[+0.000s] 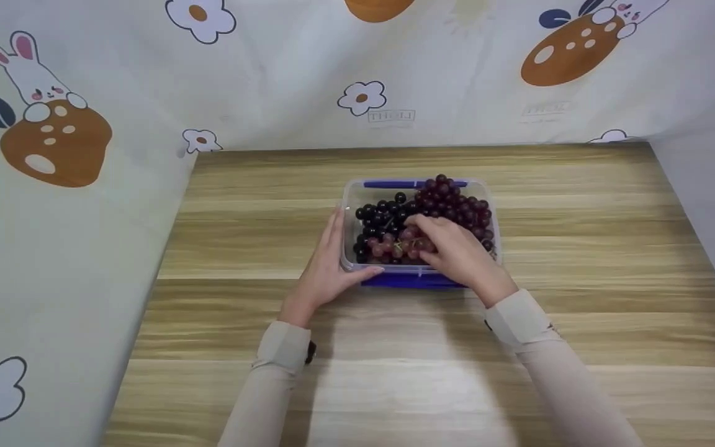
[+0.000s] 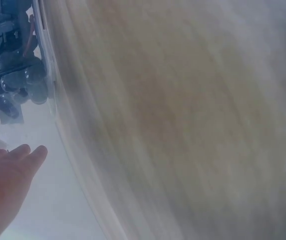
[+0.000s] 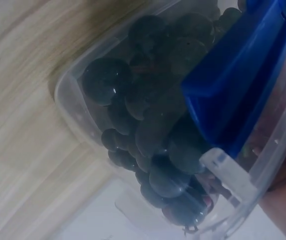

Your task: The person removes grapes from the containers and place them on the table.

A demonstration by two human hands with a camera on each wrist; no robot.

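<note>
A clear plastic container (image 1: 352, 264) with blue latches holds black grapes (image 1: 379, 217), dark red grapes (image 1: 447, 197) and a lighter red bunch (image 1: 398, 247) at its front. My left hand (image 1: 323, 273) lies against the container's left wall, fingers straight along it and thumb by the front rim. In the left wrist view, part of the left hand (image 2: 8, 180) shows below the grapes. Inside the container, my right hand (image 1: 454, 251) has its bent fingers and thumb around the lighter red bunch. The right wrist view shows grapes (image 3: 152, 115) through the wall beside a blue latch (image 3: 237, 75).
The container stands on a wood-grain table (image 1: 258, 217), towards its far side. Behind the table and to the left hangs a pale cloth (image 1: 277, 74) printed with rabbits and flowers. A plain pale surface (image 1: 705, 186) rises at the right edge.
</note>
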